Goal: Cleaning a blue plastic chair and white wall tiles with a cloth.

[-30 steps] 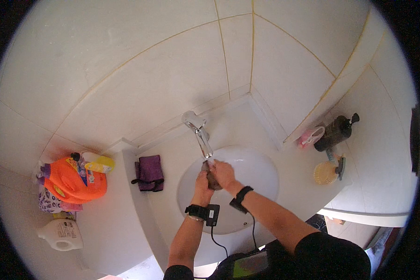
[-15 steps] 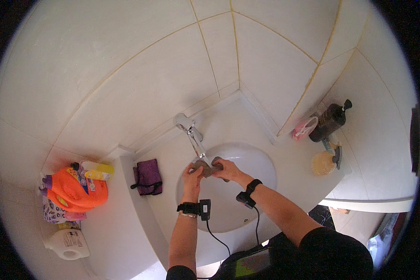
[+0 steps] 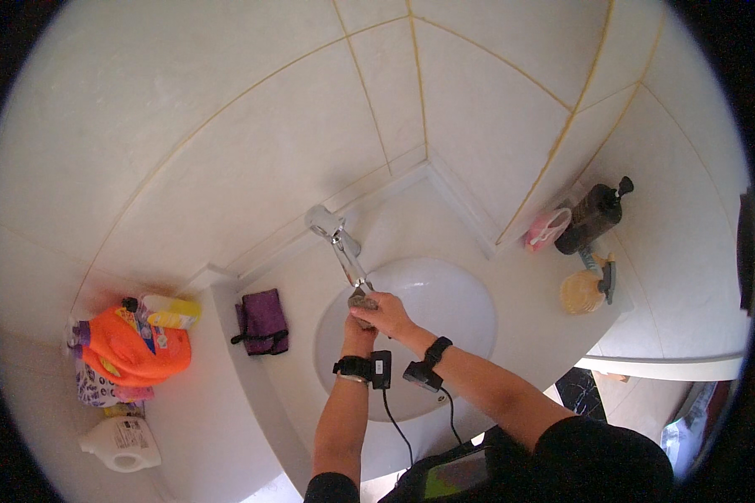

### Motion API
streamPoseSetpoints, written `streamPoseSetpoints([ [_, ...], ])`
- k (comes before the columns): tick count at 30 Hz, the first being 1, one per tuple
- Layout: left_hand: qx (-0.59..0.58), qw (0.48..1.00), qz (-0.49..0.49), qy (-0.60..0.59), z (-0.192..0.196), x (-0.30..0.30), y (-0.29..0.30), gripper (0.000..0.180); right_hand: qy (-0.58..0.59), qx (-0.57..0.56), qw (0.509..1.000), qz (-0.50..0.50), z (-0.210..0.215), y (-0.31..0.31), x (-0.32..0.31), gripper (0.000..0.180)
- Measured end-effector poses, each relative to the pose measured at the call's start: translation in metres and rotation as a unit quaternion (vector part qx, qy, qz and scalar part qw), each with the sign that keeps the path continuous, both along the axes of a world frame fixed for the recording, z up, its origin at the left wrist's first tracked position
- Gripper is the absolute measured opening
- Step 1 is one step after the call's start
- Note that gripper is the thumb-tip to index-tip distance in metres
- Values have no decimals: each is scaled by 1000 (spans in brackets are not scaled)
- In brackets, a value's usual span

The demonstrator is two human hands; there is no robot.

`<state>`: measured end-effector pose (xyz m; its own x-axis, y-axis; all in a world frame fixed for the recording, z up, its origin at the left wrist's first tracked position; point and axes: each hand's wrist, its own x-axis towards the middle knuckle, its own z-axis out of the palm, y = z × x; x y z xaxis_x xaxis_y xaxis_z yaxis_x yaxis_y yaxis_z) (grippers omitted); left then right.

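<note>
Over the white washbasin [image 3: 457, 306], my two hands are pressed together right under the spout of the chrome tap [image 3: 348, 258]. A small grey-brown item [image 3: 361, 303] shows at the fingers; whether it is cloth or something firmer I cannot tell. My right hand [image 3: 387, 316] is closed round it from the right, thumb and fingers on top. My left hand [image 3: 358, 334] lies beneath and to the left, partly covered by the right one, with its fingers closed against the same item. Each wrist wears a black strap with a small cabled box.
Left of the basin lies a folded purple cloth pouch [image 3: 262, 322]. An orange detergent jug [image 3: 139, 348], a yellow bottle [image 3: 175, 312] and a white jug [image 3: 124, 444] stand at far left. To the right are a black pump bottle [image 3: 594, 220] and an amber pump bottle [image 3: 583, 292].
My hands were apart, each with a grey-brown piece. Now they have come together under the spout, the right hand moving left and over the left one.
</note>
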<state>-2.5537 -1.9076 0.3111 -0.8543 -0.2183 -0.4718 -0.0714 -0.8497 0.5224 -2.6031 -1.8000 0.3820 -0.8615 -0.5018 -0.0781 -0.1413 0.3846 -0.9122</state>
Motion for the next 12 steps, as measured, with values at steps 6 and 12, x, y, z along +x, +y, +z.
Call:
streamPoseSetpoints([
  [6, -64, 995, 18, -79, 9, -3, 13, 37, 97, 188, 977, -37, -22, 16, -15, 32],
  [12, 122, 992, -24, 36, -27, -1, 3, 40, 21, 41, 999, 11, -14, 1, -7, 66],
])
